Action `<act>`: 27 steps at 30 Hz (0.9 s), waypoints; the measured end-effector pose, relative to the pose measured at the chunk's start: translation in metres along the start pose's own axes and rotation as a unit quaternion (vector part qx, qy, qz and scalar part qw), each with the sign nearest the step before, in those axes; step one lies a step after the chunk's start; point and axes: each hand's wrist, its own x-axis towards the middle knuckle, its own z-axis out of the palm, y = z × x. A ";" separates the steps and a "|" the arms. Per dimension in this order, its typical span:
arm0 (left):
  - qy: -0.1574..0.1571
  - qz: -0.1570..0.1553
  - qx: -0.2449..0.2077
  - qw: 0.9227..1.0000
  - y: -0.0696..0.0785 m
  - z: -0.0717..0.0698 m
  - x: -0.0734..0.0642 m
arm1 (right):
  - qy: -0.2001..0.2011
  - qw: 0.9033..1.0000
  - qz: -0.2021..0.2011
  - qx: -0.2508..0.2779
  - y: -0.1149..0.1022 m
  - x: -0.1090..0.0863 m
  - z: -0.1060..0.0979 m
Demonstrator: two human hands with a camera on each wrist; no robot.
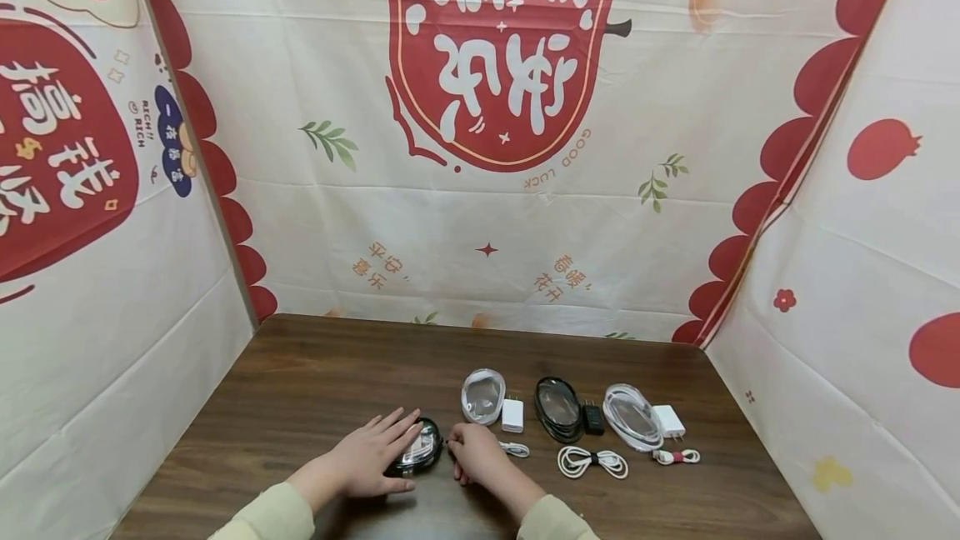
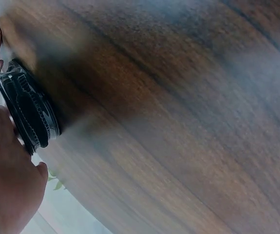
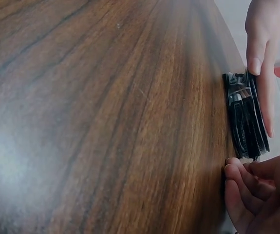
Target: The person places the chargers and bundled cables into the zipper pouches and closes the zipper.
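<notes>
A small round zip case (image 1: 424, 450) with black edging and a see-through top lies on the table, with something pale showing inside. My left hand (image 1: 380, 450) rests flat across its top, fingers straight. At the case's right end my right hand (image 1: 477, 454) has curled fingers, and its thumb and forefinger pinch the zipper pull (image 3: 254, 159). From the side, the case (image 2: 28, 105) shows its zipper teeth running along the black wall. The left hand (image 3: 264, 58) lies over the case's upper face in the right wrist view.
Right of my hands, a white-edged case (image 1: 483, 397), a black-edged case (image 1: 558, 409) and another white-edged case (image 1: 632, 417) lie in a row. Chargers, one white (image 1: 513, 416), one black (image 1: 593, 420), one white (image 1: 669, 422), sit beside them. Nearer are bundled white cables (image 1: 592, 462).
</notes>
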 end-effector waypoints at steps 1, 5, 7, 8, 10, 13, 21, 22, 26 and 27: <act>0.003 -0.002 0.003 1.000 0.000 0.001 0.000 | -0.001 1.000 -0.001 -0.006 -0.001 -0.001 0.000; 0.017 -0.006 0.018 1.000 0.001 0.006 0.000 | 0.004 0.999 -0.008 -0.035 -0.003 -0.003 0.000; 0.027 -0.006 0.025 0.999 0.001 0.008 0.000 | 0.007 0.999 -0.014 -0.051 -0.004 -0.005 0.000; 0.030 -0.007 0.027 0.999 0.001 0.009 0.000 | 0.008 0.998 -0.017 -0.060 -0.005 -0.006 0.000; 0.031 -0.008 0.028 0.999 0.001 0.010 0.000 | 0.006 0.997 -0.023 -0.071 -0.006 -0.009 0.000; 0.026 -0.015 0.025 0.999 0.002 0.010 0.000 | -0.003 0.996 -0.033 -0.079 -0.008 -0.012 0.001; 0.016 -0.032 0.019 0.999 0.003 0.010 0.000 | -0.027 0.996 -0.040 -0.075 -0.014 -0.018 0.007; 0.017 -0.033 0.017 0.999 0.004 0.010 0.000 | -0.028 0.996 -0.041 -0.076 -0.014 -0.018 0.008; 0.018 -0.038 0.008 0.999 0.005 0.011 0.000 | -0.028 0.995 -0.051 -0.080 -0.015 -0.021 0.012; 0.017 -0.038 0.004 0.999 0.005 0.011 0.000 | -0.026 0.995 -0.054 -0.081 -0.015 -0.021 0.012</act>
